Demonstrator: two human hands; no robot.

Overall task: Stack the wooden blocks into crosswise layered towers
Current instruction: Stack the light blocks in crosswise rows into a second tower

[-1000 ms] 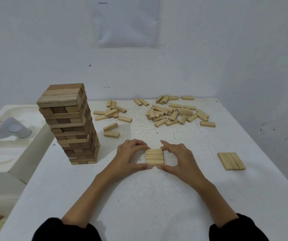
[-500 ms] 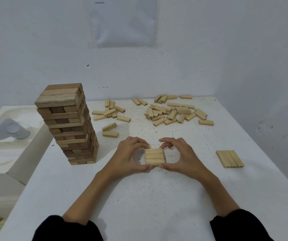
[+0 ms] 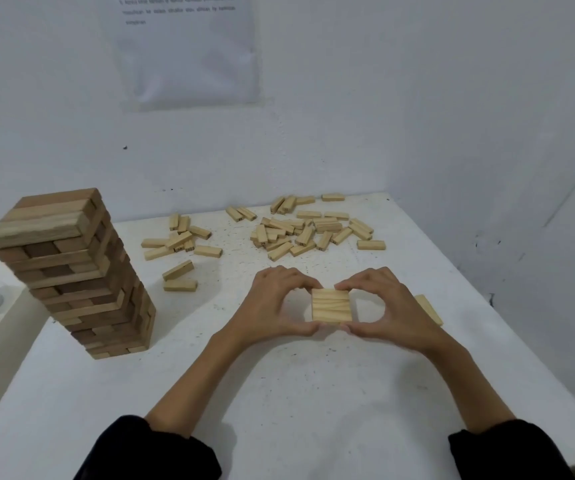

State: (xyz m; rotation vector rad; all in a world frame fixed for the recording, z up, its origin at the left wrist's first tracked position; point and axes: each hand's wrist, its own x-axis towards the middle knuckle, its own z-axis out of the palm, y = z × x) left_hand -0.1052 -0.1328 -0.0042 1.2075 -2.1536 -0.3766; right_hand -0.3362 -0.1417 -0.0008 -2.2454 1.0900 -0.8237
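Left hand (image 3: 272,304), right hand (image 3: 391,306) curled round blocks (image 3: 332,305)

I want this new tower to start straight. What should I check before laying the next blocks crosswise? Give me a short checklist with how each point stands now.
1. Block layer squared, edges flush: ok.
2. Left hand and right hand both pinch its sides: ok.
3. Layer lies flat on the table: cannot tell.
4. Loose blocks at the rear for the next layer: ok.
5. Finished tower stands apart, to the left: ok.
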